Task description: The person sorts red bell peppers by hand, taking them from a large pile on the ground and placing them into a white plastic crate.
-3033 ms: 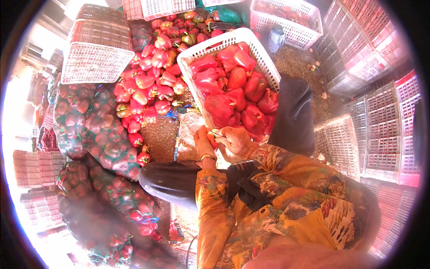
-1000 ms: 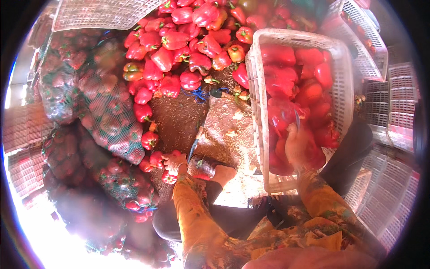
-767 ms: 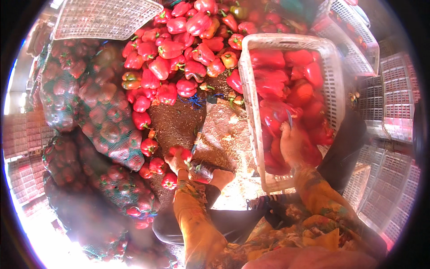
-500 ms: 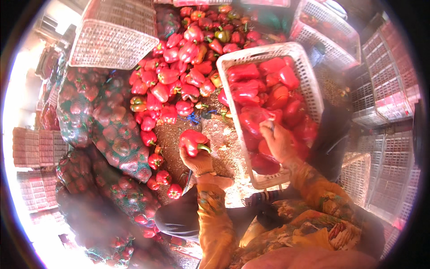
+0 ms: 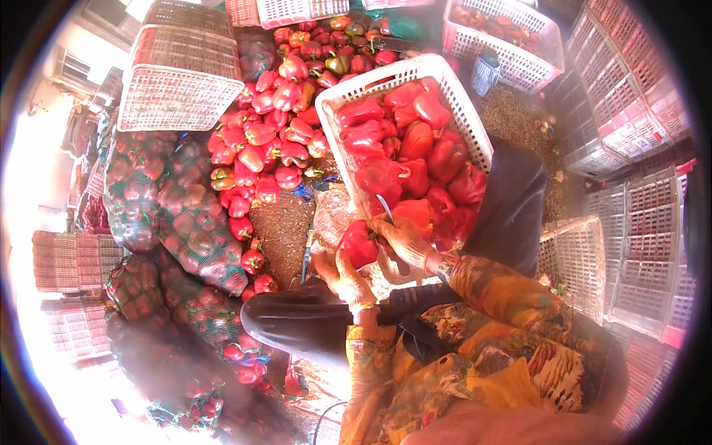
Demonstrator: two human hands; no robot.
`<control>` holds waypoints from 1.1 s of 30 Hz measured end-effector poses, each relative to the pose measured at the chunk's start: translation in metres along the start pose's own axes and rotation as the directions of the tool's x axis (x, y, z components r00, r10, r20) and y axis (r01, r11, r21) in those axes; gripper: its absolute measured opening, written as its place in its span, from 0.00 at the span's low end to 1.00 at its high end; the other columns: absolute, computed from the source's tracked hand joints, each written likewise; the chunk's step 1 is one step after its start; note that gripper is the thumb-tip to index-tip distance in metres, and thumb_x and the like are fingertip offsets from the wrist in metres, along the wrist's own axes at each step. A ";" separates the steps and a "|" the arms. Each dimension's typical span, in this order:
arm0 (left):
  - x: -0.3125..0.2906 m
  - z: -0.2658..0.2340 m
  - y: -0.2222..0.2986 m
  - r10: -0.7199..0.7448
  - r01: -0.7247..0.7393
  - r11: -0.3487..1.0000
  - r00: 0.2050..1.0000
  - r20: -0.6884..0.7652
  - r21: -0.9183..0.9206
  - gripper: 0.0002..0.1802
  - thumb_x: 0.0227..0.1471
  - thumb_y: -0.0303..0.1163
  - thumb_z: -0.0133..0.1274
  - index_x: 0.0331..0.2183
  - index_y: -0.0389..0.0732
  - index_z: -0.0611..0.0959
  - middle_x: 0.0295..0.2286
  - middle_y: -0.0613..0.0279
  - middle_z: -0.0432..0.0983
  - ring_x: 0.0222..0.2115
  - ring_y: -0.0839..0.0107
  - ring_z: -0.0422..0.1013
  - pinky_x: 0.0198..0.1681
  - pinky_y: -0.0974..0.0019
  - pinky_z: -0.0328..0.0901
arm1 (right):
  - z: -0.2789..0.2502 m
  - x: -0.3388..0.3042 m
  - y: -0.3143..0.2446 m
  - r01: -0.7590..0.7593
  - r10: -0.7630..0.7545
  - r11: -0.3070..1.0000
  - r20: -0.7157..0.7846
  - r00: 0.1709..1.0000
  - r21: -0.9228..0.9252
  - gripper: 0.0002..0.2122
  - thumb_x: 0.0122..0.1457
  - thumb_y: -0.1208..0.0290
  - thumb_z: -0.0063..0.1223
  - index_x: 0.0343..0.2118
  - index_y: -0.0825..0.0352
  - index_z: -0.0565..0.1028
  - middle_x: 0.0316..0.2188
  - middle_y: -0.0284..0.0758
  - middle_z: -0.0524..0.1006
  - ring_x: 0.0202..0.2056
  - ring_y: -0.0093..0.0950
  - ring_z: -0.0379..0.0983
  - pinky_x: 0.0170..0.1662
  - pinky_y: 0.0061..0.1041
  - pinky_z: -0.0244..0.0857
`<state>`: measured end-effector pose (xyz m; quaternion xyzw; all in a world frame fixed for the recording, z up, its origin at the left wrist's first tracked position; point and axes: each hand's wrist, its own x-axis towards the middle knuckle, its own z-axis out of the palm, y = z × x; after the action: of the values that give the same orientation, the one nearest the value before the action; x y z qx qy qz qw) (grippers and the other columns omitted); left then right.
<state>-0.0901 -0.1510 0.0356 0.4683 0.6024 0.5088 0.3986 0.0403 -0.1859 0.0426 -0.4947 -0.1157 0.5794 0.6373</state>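
My left hand (image 5: 347, 283) grips a red bell pepper (image 5: 358, 245) in front of my lap, by the near end of a white plastic crate (image 5: 334, 152). In my right hand (image 5: 406, 243) is a small knife (image 5: 383, 205), its thin blade sticking up above the fingers. That hand is close against the pepper's right side, and its fingers hide the stem end. Red bell peppers (image 5: 417, 139) fill much of the crate, just beyond my hands.
A heap of loose bell peppers (image 5: 259, 133), mostly red, spreads over the floor beyond and left. Full green mesh bags (image 5: 196, 230) lie along the left. Stacked crates (image 5: 178, 96) stand at the far left, more crates (image 5: 638, 245) at right. A striped cup-like container (image 5: 485, 76) is behind.
My left hand has brought the pepper rightward to the crate's near end. My right hand has come back from over the crate's peppers to meet it, knife in hand. The view has shifted.
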 end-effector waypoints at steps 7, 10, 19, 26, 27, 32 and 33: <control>0.031 0.038 0.018 0.067 -0.207 0.916 0.923 0.378 0.344 0.23 0.62 0.45 0.45 0.43 0.36 0.82 0.40 0.46 0.80 0.41 0.49 0.76 0.47 0.52 0.68 | 0.005 0.014 0.003 0.148 -0.155 0.983 -0.061 0.986 -0.107 0.10 0.68 0.70 0.47 0.36 0.69 0.79 0.28 0.29 0.79 0.28 0.18 0.73 0.33 0.17 0.67; 0.042 0.037 0.025 0.009 -0.206 0.889 0.902 0.432 0.410 0.21 0.62 0.44 0.43 0.40 0.38 0.83 0.34 0.49 0.81 0.35 0.53 0.77 0.41 0.55 0.70 | 0.008 0.011 -0.017 -0.070 0.065 0.997 -0.112 0.992 -0.039 0.10 0.68 0.70 0.47 0.37 0.70 0.79 0.29 0.29 0.79 0.29 0.17 0.73 0.33 0.18 0.67; 0.049 0.062 0.024 -0.142 -0.065 0.878 0.911 0.388 0.474 0.22 0.61 0.45 0.41 0.35 0.40 0.84 0.29 0.48 0.81 0.31 0.49 0.76 0.37 0.52 0.68 | 0.012 -0.005 0.010 0.211 -0.344 0.889 -0.289 0.893 -0.407 0.10 0.68 0.71 0.48 0.36 0.72 0.78 0.29 0.33 0.80 0.33 0.18 0.75 0.40 0.19 0.69; 0.068 0.081 -0.006 -0.314 0.137 0.843 0.910 0.269 0.520 0.29 0.59 0.51 0.35 0.34 0.39 0.84 0.34 0.46 0.81 0.35 0.42 0.75 0.40 0.47 0.65 | 0.013 -0.036 0.007 0.050 -0.154 0.963 -0.388 0.909 -0.264 0.11 0.68 0.70 0.46 0.34 0.68 0.79 0.21 0.28 0.75 0.20 0.16 0.69 0.22 0.21 0.62; 0.071 0.081 -0.008 -0.331 0.168 0.847 0.909 0.253 0.505 0.30 0.60 0.52 0.35 0.38 0.38 0.83 0.36 0.44 0.81 0.38 0.42 0.75 0.43 0.47 0.65 | 0.012 -0.026 0.004 0.073 -0.168 0.961 -0.353 0.920 -0.265 0.11 0.67 0.66 0.48 0.34 0.65 0.79 0.18 0.26 0.72 0.15 0.16 0.64 0.18 0.23 0.55; 0.052 0.073 0.002 -0.464 0.357 0.834 0.866 0.186 0.420 0.36 0.63 0.57 0.32 0.47 0.34 0.80 0.44 0.43 0.78 0.45 0.46 0.73 0.50 0.52 0.64 | -0.006 0.041 -0.036 0.080 -0.153 0.982 -0.482 0.863 -0.168 0.11 0.67 0.61 0.49 0.34 0.64 0.75 0.17 0.26 0.69 0.14 0.17 0.61 0.15 0.20 0.55; 0.045 0.081 -0.020 -0.452 0.354 0.854 0.867 0.209 0.380 0.37 0.64 0.57 0.32 0.49 0.34 0.79 0.45 0.43 0.78 0.46 0.48 0.73 0.51 0.54 0.64 | -0.026 0.045 -0.052 0.063 -0.115 0.989 -0.423 0.899 -0.136 0.10 0.67 0.62 0.49 0.35 0.63 0.76 0.18 0.26 0.70 0.14 0.17 0.61 0.15 0.20 0.55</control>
<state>-0.0265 -0.0883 0.0024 0.4593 0.6990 0.2304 0.4973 0.1055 -0.1518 0.0506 -0.6414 -0.0294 0.4187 0.6422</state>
